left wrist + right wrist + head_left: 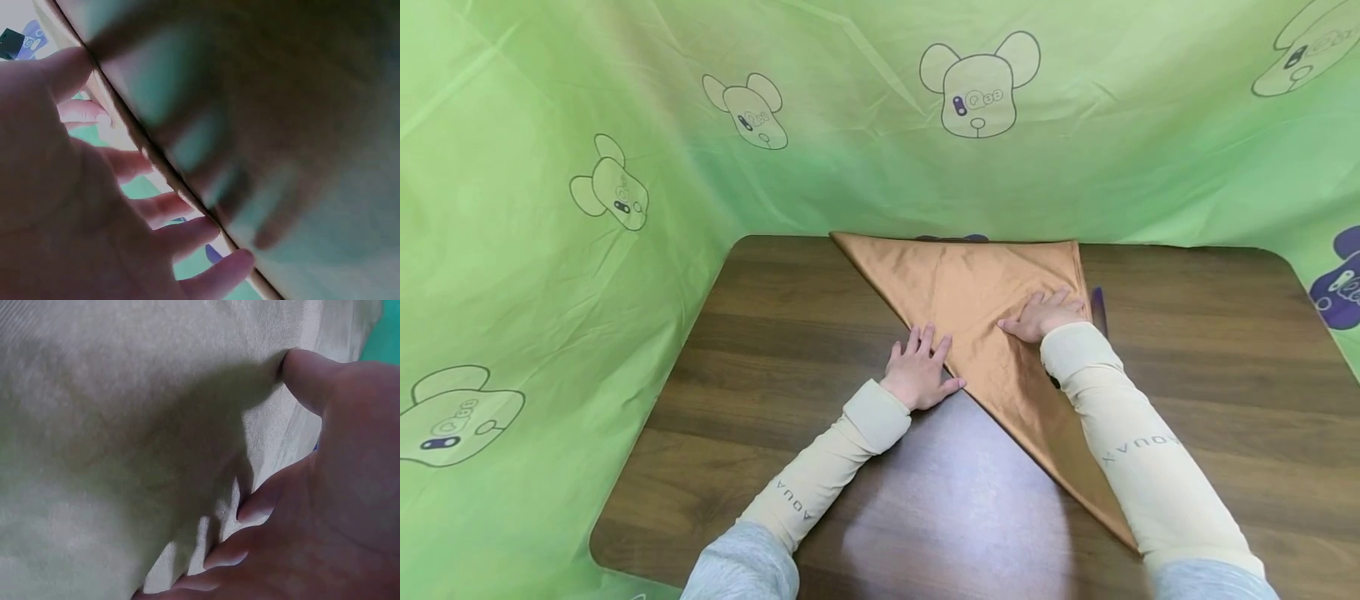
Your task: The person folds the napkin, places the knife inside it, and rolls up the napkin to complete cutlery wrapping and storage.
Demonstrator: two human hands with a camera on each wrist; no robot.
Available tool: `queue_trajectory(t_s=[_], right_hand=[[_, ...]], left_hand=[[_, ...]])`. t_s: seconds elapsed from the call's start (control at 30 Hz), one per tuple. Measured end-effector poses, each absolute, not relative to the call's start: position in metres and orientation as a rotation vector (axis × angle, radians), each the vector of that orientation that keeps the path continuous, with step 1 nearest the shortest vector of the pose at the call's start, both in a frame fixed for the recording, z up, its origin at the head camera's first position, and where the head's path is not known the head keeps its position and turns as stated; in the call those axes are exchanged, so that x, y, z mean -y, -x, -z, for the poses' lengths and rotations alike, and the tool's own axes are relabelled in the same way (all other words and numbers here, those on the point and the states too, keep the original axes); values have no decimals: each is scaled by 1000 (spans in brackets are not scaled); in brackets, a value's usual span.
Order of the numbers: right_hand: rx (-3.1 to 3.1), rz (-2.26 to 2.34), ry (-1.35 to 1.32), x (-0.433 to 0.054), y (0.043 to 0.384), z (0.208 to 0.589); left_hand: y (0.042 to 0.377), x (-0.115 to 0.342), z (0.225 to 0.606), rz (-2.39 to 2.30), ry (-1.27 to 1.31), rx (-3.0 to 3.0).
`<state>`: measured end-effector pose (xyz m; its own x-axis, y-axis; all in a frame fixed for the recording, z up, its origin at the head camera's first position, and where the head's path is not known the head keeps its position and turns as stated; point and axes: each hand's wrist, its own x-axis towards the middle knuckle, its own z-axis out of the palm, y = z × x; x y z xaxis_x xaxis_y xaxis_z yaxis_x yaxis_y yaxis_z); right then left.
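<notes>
A copper-coloured satiny cloth [977, 283], folded into a triangle, lies on the wooden table [760, 333]. Its long folded edge slants from the far left corner down to the near right. My left hand [917, 375] rests at the middle of that edge with fingers spread, fingertips on the cloth. In the left wrist view the fingertips of the left hand [144, 187] line up along the fold. My right hand [1045, 317] touches the cloth near its right side, fingers spread; in the right wrist view the fingertips of that hand [350, 475] meet the fabric.
A thin dark purple item [1099, 312] pokes out beside the cloth's right edge, mostly hidden. A green printed curtain [850, 125] hangs behind the table and along its left side. The cloth's top edge lies along the table's back edge.
</notes>
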<state>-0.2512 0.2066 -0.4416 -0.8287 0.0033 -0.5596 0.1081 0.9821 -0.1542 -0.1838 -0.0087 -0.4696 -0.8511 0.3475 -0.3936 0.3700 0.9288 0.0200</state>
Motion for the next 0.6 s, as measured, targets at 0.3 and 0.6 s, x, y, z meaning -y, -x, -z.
queue_trajectory(t_s=[0.3,0.6], right_hand=[[-2557,282,-53,-208,248,443],[-2631,372,-94,-212,244,450]], left_hand=[[182,7,465,109,-479,-2640],[179,6,464,67,-458,-2616]])
